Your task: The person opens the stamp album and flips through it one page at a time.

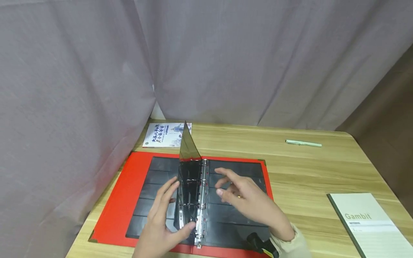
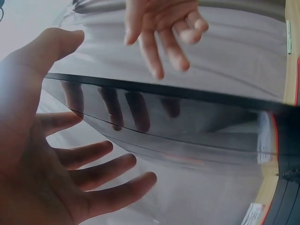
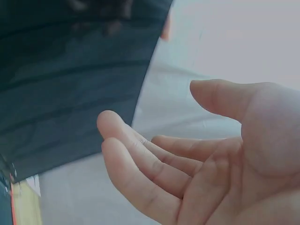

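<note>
Page (image 1: 188, 168) upright, left hand (image 1: 161, 222) beside

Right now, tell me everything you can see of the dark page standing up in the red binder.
The dark page is a thin, smoke-tinted translucent plastic sheet divided into horizontal pocket rows. It stands nearly upright on the metal rings at the spine of the open red binder, its far top corner tilting up toward the curtain. The left hand steadies it, thumb at its lower edge and fingers along its left face. The right hand hovers beside it, fingers relaxed, seemingly not touching.

Bare left hand (image 1: 158, 229), right hand (image 1: 245, 199) — cream cuff, black wrist strap
</note>
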A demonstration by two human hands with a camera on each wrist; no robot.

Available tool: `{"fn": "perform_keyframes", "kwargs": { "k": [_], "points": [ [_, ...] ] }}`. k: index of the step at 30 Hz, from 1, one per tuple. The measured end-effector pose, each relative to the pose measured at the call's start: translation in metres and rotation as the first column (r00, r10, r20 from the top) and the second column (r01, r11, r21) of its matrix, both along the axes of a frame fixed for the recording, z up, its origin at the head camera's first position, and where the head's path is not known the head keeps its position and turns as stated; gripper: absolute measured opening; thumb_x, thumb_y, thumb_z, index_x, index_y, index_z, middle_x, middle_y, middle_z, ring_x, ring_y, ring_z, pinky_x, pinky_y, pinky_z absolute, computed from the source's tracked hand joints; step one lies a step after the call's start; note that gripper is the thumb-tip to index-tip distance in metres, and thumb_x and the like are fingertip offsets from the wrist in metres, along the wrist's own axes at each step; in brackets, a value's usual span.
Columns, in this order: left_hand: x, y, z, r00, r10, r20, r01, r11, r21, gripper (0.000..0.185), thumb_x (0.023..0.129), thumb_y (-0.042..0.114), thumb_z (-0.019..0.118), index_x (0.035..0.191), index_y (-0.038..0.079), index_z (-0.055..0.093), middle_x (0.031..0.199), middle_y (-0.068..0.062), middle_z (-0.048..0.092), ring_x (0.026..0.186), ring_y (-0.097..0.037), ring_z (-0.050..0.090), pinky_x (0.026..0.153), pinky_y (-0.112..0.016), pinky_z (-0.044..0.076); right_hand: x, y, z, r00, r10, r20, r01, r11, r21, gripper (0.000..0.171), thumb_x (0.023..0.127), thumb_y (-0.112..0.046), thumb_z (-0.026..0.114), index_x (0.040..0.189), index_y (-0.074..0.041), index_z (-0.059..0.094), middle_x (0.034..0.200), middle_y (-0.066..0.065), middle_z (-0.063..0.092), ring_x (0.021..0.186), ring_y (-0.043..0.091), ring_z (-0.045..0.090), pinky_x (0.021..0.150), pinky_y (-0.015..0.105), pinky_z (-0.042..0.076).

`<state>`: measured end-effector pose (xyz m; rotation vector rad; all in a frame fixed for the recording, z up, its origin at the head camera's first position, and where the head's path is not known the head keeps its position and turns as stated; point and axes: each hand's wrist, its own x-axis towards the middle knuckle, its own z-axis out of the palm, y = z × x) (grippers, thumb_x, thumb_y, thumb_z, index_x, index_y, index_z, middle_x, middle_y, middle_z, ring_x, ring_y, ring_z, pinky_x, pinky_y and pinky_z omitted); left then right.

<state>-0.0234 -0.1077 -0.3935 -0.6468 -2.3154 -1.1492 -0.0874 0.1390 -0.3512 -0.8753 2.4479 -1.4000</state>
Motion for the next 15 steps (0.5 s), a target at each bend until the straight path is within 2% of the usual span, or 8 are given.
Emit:
{"fn": "perform_keyframes", "kwargs": {
  "k": [4, 9, 15],
  "points": [
    [-0.003, -0.007, -0.002, 0.998, 0.043, -0.043, -0.042, 0.999, 0.016, 0.084, 0.073, 0.038, 0.075, 0.139, 0.002, 0.037, 0.139, -0.012, 0.038, 0.117, -0.022, 0.045, 0.088, -0.021, 0.043, -0.005, 0.015, 0.002, 0.999, -0.028, -0.034, 0.028, 1.0, 0.01, 0.047, 0.092, -0.027, 0.057, 0.135, -0.02, 0.04, 0.103, -0.006, 0.059, 0.074, 0.005, 0.063, 0.063, 0.027, 0.051],
    [-0.002, -0.014, -0.003, 0.986, 0.105, -0.126, -0.1, 0.994, 0.048, 0.076, 0.076, 0.04, 0.072, 0.132, -0.004, 0.044, 0.129, -0.015, 0.048, 0.109, -0.022, 0.05, 0.087, -0.017, 0.04, -0.011, 0.031, 0.002, 0.996, -0.081, -0.039, 0.083, 0.995, 0.052, 0.045, 0.093, -0.028, 0.055, 0.135, -0.021, 0.041, 0.104, -0.006, 0.059, 0.076, 0.006, 0.062, 0.065, 0.027, 0.049],
    [0.004, -0.013, 0.014, 0.976, 0.142, -0.168, -0.122, 0.985, 0.122, 0.066, 0.076, 0.025, 0.072, 0.125, -0.01, 0.049, 0.118, -0.022, 0.053, 0.101, -0.022, 0.053, 0.088, -0.015, 0.039, -0.018, 0.048, 0.0, 0.99, -0.139, -0.031, 0.141, 0.987, 0.073, 0.045, 0.093, -0.031, 0.056, 0.134, -0.019, 0.042, 0.103, -0.005, 0.06, 0.077, 0.008, 0.061, 0.066, 0.028, 0.048]
  ]
}}
